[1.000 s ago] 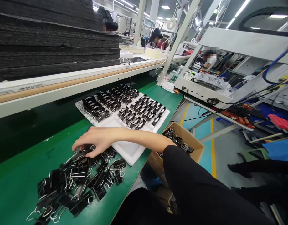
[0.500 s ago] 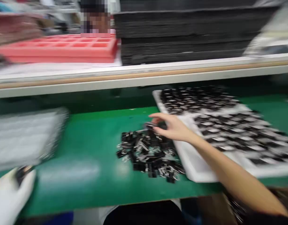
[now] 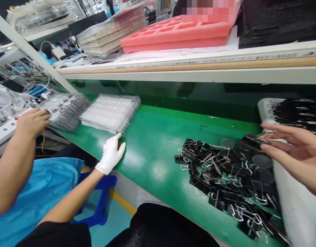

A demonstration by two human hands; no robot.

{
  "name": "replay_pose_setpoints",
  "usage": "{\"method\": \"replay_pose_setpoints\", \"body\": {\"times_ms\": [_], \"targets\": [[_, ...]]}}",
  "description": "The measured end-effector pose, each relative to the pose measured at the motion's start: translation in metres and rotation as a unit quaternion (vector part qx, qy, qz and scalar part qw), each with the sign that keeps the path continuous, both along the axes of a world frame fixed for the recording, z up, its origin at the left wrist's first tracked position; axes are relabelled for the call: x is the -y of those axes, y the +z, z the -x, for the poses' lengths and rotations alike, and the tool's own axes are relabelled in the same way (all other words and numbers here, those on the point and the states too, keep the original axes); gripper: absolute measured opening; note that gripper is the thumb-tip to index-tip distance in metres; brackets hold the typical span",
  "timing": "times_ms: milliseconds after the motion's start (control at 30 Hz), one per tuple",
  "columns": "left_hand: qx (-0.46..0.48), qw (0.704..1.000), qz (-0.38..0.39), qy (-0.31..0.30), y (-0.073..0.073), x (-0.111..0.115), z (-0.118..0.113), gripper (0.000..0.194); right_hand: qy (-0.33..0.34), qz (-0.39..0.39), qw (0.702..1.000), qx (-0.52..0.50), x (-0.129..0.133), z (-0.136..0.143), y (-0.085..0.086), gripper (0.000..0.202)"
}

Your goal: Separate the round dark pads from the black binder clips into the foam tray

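My left hand (image 3: 111, 154), in a white glove, is at the table's front edge, just below the clear plastic trays (image 3: 109, 111). Its fingers are curled, with a small dark thing barely showing between thumb and forefinger. On the right, my bare right hand (image 3: 289, 144) pinches a black binder clip (image 3: 253, 141) between thumb and fingers, above the far right side of a loose pile of black binder clips (image 3: 219, 168). Dark round discs (image 3: 262, 174) lie among the clips. Beside the pile is a white tray (image 3: 289, 202), partly behind my right hand.
A co-worker's hand (image 3: 33, 121) reaches to a stack of clear trays (image 3: 67, 109) at the left. Above the green table (image 3: 153, 147) runs a white shelf (image 3: 173, 73) carrying pink foam (image 3: 176, 37) and black sheets (image 3: 281, 24). A blue stool (image 3: 98, 202) stands below.
The view has swung left, bringing in the co-worker's arm and the stacked trays. My right hand now holds a clip slightly away from the pile's centre, towards the white tray.
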State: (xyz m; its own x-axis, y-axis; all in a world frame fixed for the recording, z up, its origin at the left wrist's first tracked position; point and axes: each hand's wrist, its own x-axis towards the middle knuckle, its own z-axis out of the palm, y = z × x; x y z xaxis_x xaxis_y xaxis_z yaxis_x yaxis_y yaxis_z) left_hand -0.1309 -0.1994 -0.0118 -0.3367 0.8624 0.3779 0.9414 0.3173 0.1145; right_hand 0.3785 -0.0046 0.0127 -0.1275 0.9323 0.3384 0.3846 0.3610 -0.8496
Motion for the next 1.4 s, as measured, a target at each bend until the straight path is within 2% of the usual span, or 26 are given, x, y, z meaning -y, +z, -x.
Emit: {"method": "replay_pose_setpoints", "body": {"times_ms": [100, 200, 333, 467, 567, 633, 700, 767, 833, 900, 967, 1067, 1167, 1233, 1333, 1400], "targets": [[0.036, 0.993, -0.003, -0.111, -0.006, -0.01, -0.036, 0.046, 0.02, 0.067, 0.997, -0.014, 0.003, 0.011, 0.011, 0.054], [0.042, 0.979, 0.018, -0.196, -0.008, -0.035, -0.071, 0.045, 0.056, 0.085, 0.995, -0.014, 0.005, 0.026, 0.024, 0.052], [0.03, 0.966, 0.032, -0.253, -0.008, -0.096, -0.109, 0.047, 0.092, 0.063, 0.994, 0.023, 0.004, 0.031, 0.034, 0.049], [0.026, 0.957, 0.042, -0.287, -0.004, -0.168, -0.145, 0.05, 0.103, 0.058, 0.991, 0.069, 0.005, 0.019, 0.034, 0.049], [0.025, 0.937, 0.059, -0.345, 0.002, -0.208, -0.17, 0.051, 0.183, 0.103, 0.971, 0.115, 0.013, 0.011, 0.034, 0.04], [0.022, 0.92, 0.07, -0.384, 0.005, -0.223, -0.18, 0.053, 0.232, 0.115, 0.952, 0.165, 0.019, 0.01, 0.036, 0.034], [0.014, 0.914, 0.067, -0.4, 0.006, -0.228, -0.186, 0.06, 0.25, 0.09, 0.938, 0.221, 0.023, 0.011, 0.039, 0.034], [0.001, 0.922, 0.053, -0.383, 0.007, -0.227, -0.186, 0.066, 0.234, 0.04, 0.936, 0.26, 0.018, 0.015, 0.04, 0.037], [-0.009, 0.937, 0.044, -0.346, 0.007, -0.222, -0.184, 0.071, 0.193, -0.002, 0.939, 0.286, 0.002, 0.02, 0.039, 0.038], [-0.018, 0.951, 0.05, -0.304, 0.009, -0.218, -0.182, 0.075, 0.158, -0.01, 0.936, 0.316, -0.021, 0.028, 0.036, 0.034], [-0.027, 0.963, 0.06, -0.263, 0.012, -0.214, -0.181, 0.075, 0.158, 0.013, 0.916, 0.369, -0.045, 0.037, 0.033, 0.028], [-0.035, 0.97, 0.068, -0.231, 0.016, -0.21, -0.179, 0.059, 0.183, 0.059, 0.865, 0.464, -0.068, 0.053, 0.031, 0.026], [-0.02, 0.964, 0.072, -0.257, 0.015, -0.209, -0.177, 0.044, 0.194, 0.077, 0.83, 0.517, -0.075, 0.064, 0.029, 0.03], [-0.006, 0.96, 0.067, -0.273, 0.012, -0.211, -0.175, 0.046, 0.203, 0.079, 0.818, 0.532, -0.076, 0.067, 0.028, 0.028], [0.005, 0.955, 0.061, -0.289, 0.009, -0.215, -0.174, 0.062, 0.198, 0.053, 0.822, 0.531, -0.079, 0.07, 0.026, 0.018], [0.011, 0.951, 0.063, -0.301, 0.008, -0.218, -0.175, 0.067, 0.192, 0.016, 0.847, 0.495, -0.083, 0.074, 0.023, 0.019]]}}
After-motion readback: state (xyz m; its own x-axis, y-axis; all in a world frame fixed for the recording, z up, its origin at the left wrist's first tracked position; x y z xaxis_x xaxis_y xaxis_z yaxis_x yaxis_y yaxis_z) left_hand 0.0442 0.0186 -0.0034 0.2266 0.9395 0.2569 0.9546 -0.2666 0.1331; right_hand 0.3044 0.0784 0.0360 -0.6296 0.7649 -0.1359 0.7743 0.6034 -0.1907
